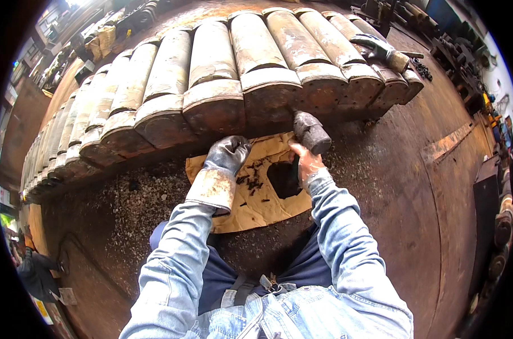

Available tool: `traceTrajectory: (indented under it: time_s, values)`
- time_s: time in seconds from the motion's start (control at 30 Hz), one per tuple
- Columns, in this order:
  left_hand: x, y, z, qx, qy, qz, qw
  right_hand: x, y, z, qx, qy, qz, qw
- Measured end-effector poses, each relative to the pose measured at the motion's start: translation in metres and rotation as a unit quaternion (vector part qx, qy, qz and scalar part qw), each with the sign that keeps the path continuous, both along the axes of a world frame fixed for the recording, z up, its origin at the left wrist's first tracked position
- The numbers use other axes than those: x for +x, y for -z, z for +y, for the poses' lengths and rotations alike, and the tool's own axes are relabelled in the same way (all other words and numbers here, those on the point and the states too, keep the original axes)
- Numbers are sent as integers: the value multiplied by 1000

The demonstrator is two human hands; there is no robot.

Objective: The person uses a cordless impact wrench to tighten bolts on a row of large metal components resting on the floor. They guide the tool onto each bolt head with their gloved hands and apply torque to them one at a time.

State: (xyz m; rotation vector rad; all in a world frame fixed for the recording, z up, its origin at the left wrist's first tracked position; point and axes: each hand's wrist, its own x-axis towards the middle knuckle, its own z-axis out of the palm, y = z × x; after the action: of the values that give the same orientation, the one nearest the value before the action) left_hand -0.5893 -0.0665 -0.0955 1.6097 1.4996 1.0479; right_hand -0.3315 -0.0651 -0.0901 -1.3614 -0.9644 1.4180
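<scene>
My left hand, in a dark glove with a stained pale cuff, is closed into a fist at the lower edge of a row of heavy rounded metal segments. Whatever it may hold is hidden. My bare right hand grips a hammer, its thick grey head raised beside the front faces of the segments. Below both hands lies a creased tan sheet, like paper or cardboard. Several small dark pins or bolts are scattered on it, next to a black patch whose nature I cannot tell.
Another glove lies on the right end of the segments. Grit and flakes litter the brown floor at left. A flat metal strip lies at right, and dark metal parts line the wall. Another person is at the far left.
</scene>
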Motion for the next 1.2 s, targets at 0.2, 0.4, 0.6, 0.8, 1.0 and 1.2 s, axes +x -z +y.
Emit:
traceTrajectory:
  time_s: [0.2,0.4,0.6,0.8,1.0,1.2]
  values:
    - [-4,-20,-13,27,-13,90,995,-3,6,12,-12,27,88,996]
    - [-7,-23,-12,-46,-29,108,993,-5,23,17,-18,13,8,1000]
    - [0,-19,-17,-74,-30,29,996,11,72,35,212,24,-151,965]
    - [-6,-27,-28,-76,-28,8,997,16,45,41,90,2,-83,992]
    - [-2,-29,-38,-139,-27,-113,983,-3,33,25,97,-1,-114,989]
    - [14,-37,-42,-155,-9,-190,969,19,84,40,30,-18,-116,993]
